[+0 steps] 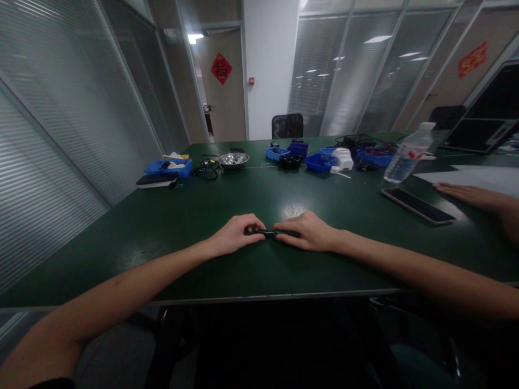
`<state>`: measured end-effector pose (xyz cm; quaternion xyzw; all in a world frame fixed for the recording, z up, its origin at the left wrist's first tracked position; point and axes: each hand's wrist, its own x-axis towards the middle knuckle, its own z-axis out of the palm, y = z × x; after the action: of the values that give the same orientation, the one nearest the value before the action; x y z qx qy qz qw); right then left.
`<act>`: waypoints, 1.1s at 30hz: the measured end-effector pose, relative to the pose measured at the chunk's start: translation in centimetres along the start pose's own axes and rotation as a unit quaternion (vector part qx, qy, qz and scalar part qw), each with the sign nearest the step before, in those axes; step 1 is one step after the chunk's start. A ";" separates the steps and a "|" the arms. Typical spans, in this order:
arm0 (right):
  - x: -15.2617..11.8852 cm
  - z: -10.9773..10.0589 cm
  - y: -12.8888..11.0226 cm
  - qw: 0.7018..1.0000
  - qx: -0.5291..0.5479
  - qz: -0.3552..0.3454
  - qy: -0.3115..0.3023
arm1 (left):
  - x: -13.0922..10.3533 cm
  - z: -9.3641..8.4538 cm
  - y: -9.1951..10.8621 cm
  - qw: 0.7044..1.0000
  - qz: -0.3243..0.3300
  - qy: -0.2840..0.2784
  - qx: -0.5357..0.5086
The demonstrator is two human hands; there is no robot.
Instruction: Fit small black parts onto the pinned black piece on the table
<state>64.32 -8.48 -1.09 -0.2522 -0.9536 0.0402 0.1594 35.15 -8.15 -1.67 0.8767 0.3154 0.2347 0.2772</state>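
A slim, dark, pen-like object (269, 234) lies level between my two hands, low over the green table (194, 216). My left hand (236, 234) pinches its left end between thumb and fingers. Its right end is gripped by my right hand (311, 232), the thumb below and the fingers on top. Only a short middle piece shows, with a lighter glint on it; the fingers cover much of the rest, so its exact kind cannot be made out.
Another person's hand (470, 194) rests at the right beside a phone (417, 205) and a tilted plastic bottle (409, 154). Toward the back stand a metal bowl (234, 160), a blue tray (184, 170), blue bins (320, 162) and black cables (210, 169).
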 end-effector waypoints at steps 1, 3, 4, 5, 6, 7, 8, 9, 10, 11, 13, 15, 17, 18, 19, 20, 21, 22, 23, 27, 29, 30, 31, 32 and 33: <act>0.0 0.0 -0.1 1.000 -0.007 -0.002 -0.006 | 0.0 0.0 0.0 1.000 0.001 -0.003 -0.003; 0.0 -0.1 -0.2 1.000 -0.020 0.000 -0.011 | 0.1 0.1 0.0 1.000 0.002 -0.007 -0.005; 0.0 0.0 -0.3 1.000 -0.025 0.002 -0.008 | 0.1 0.1 -0.1 1.000 0.000 -0.009 -0.005; 0.0 0.0 -0.3 1.000 -0.028 0.006 -0.004 | 0.2 0.1 -0.2 1.000 -0.002 -0.010 -0.005; 0.0 0.1 -0.3 0.999 -0.030 0.010 0.002 | 0.2 0.2 -0.2 1.000 -0.007 -0.011 -0.006; 0.0 0.1 -0.2 0.999 -0.031 0.016 0.008 | 0.3 0.2 -0.3 1.000 -0.012 -0.012 -0.008; -0.1 0.1 -0.2 0.999 -0.031 0.023 0.014 | 0.3 0.2 -0.3 1.000 -0.016 -0.012 -0.013; -0.1 0.2 -0.1 0.999 -0.032 0.032 0.019 | 0.4 0.2 -0.3 1.000 -0.021 -0.011 -0.020; -0.1 0.2 0.0 0.998 -0.034 0.045 0.021 | 0.4 0.2 -0.3 0.999 -0.026 -0.010 -0.027; -0.1 0.2 0.1 0.997 -0.037 0.060 0.023 | 0.5 0.3 -0.2 0.999 -0.031 -0.010 -0.034; -0.1 0.3 0.3 0.994 -0.049 0.093 0.026 | 0.4 0.3 0.0 0.998 -0.040 -0.010 -0.044; 0.0 0.3 0.6 0.990 -0.065 0.122 0.031 | 0.4 0.2 0.1 0.998 -0.046 -0.012 -0.048; 0.0 0.4 0.8 0.986 -0.076 0.143 0.033 | 0.2 0.1 0.3 0.998 -0.048 -0.011 -0.050; 0.1 0.4 0.9 0.985 -0.078 0.150 0.033 | 0.2 0.0 0.3 0.998 -0.047 -0.010 -0.049; 0.1 0.4 0.9 0.984 -0.079 0.155 0.031 | 0.1 -0.2 0.3 0.998 -0.043 -0.011 -0.046; 0.1 0.4 1.0 0.984 -0.079 0.159 0.030 | 0.0 -0.3 0.4 0.998 -0.037 -0.014 -0.041; 0.1 0.5 1.1 0.983 -0.079 0.162 0.030 | -0.1 -0.5 0.4 0.999 -0.029 -0.019 -0.035; 0.1 0.5 1.1 0.983 -0.080 0.163 0.030 | -0.2 -0.6 0.4 0.999 -0.019 -0.025 -0.030; 0.1 0.5 1.1 0.983 -0.081 0.164 0.031 | -0.2 -0.8 0.3 0.999 -0.010 -0.032 -0.025; 0.0 0.6 1.2 0.982 -0.085 0.164 0.035 | -0.3 -1.3 0.3 0.999 0.020 -0.050 -0.009; 0.0 0.6 1.2 0.982 -0.084 0.165 0.036 | -0.4 -1.6 0.3 0.998 0.026 -0.057 0.001; 0.0 0.5 1.2 0.982 -0.082 0.165 0.036 | -0.4 -1.6 0.4 0.998 0.027 -0.060 0.005; 0.0 0.5 1.2 0.983 -0.081 0.164 0.035 | -0.5 -1.7 0.4 0.998 0.028 -0.063 0.008; 0.0 0.5 1.2 0.983 -0.080 0.164 0.034 | -0.5 -1.8 0.5 0.997 0.029 -0.065 0.011; 0.0 0.5 1.2 0.983 -0.079 0.164 0.034 | -0.6 -1.8 0.5 0.997 0.029 -0.064 0.014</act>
<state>64.69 -7.44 -1.74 -0.4179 -0.8937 -0.0184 0.1621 33.94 -8.27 -0.16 0.9026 0.2749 0.1811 0.2774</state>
